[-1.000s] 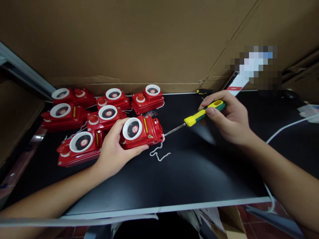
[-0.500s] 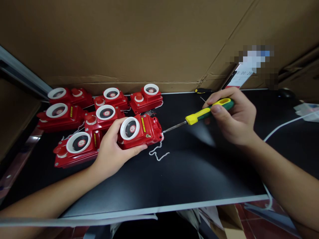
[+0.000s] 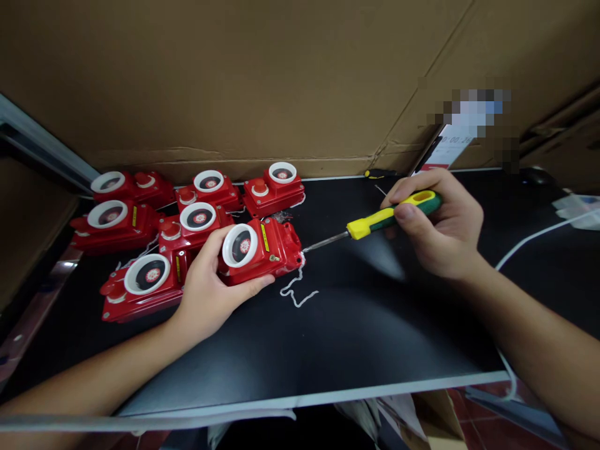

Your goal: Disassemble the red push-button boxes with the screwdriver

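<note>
My left hand (image 3: 210, 284) grips a red alarm unit (image 3: 276, 245) with a white-rimmed round horn, its fingers behind and its thumb along the near side. From the unit's right end a white string (image 3: 293, 292) trails onto the black table. My right hand (image 3: 438, 219) is closed round the yellow and green handle of a screwdriver (image 3: 370, 224). The screwdriver's shaft points left and down, and its tip meets the right end of the unit where the string comes out. Whether the tip sits in a screw or in the string, I cannot tell.
Several similar red alarm units (image 3: 140, 284) stand to the left and behind. At the back lies a small yellow and black screwdriver (image 3: 379, 174), near a propped phone (image 3: 443, 147). A white cable (image 3: 529, 239) runs down the right side; a cardboard wall (image 3: 262, 81) closes the back.
Both hands keep their holds, and the screwdriver tip stays at the unit's right end. The alarm unit and screwdriver have shifted very slightly left; the whole view has moved a little.
</note>
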Demonstrator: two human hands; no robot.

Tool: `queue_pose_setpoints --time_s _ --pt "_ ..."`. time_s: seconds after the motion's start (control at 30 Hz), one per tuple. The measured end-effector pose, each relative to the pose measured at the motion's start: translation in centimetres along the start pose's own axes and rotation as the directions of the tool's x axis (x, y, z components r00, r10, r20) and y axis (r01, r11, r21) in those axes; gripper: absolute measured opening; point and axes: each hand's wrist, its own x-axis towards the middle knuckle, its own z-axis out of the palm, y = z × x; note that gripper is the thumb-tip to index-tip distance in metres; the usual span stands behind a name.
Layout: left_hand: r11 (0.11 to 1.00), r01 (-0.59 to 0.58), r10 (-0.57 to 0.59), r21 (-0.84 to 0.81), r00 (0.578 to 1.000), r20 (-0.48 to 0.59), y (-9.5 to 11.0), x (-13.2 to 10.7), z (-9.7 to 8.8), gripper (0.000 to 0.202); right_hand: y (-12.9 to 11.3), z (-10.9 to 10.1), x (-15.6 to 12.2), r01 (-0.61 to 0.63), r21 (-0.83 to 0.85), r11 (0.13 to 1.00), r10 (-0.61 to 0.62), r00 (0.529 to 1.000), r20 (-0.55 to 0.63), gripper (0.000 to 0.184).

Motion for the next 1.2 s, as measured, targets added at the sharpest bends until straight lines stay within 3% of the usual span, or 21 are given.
queue_pose_setpoints --time_s 0.27,0.43,0.63,0.7,0.8,0.87,0.93,1.03,1.2 --pt "0.999 0.028 -0.029 -0.040 0.999 -0.025 0.1 -0.2 0.0 0.076 -0.1 -0.1 -0.1 0.067 0.000 0.998 -0.067 0.998 0.007 0.018" --pt "0.997 0.047 -0.049 -0.059 0.998 -0.030 0.4 -0.1 0.0 0.077 0.1 -0.3 0.1 0.182 -0.021 0.983 -0.182 0.983 0.027 0.010" --pt "0.998 0.037 -0.039 -0.057 0.999 -0.033 0.3 -0.2 0.1 0.076 0.2 -0.5 0.3 0.262 0.000 0.965 -0.261 0.964 0.056 0.013" --pt "0.999 0.034 -0.035 -0.042 0.999 -0.033 0.2 -0.2 0.1 0.076 0.2 -0.9 0.3 0.211 -0.020 0.977 -0.209 0.975 0.077 0.016" --pt "1.000 0.017 -0.017 -0.013 1.000 -0.024 0.1 -0.3 0.2 0.073 0.0 -1.5 0.4 -0.021 -0.044 0.999 0.028 0.987 0.161 0.032" --pt "1.000 -0.001 0.001 0.001 1.000 -0.016 0.0 -0.3 0.2 0.071 0.0 -1.7 0.7 -0.197 -0.068 0.978 0.207 0.948 0.240 0.051" --pt "1.000 -0.014 0.014 0.009 1.000 -0.010 0.0 -0.2 0.2 0.070 -0.1 -1.8 1.1 -0.287 -0.115 0.951 0.308 0.906 0.289 0.065" --pt "0.999 -0.026 0.026 0.023 1.000 0.000 0.0 -0.1 0.1 0.068 0.1 -1.7 1.6 -0.294 -0.144 0.945 0.325 0.895 0.305 0.062" --pt "0.999 -0.027 0.027 0.039 1.000 0.005 0.0 -0.1 0.1 0.066 1.3 -1.7 1.7 -0.317 0.025 0.948 0.292 0.900 0.323 0.038"
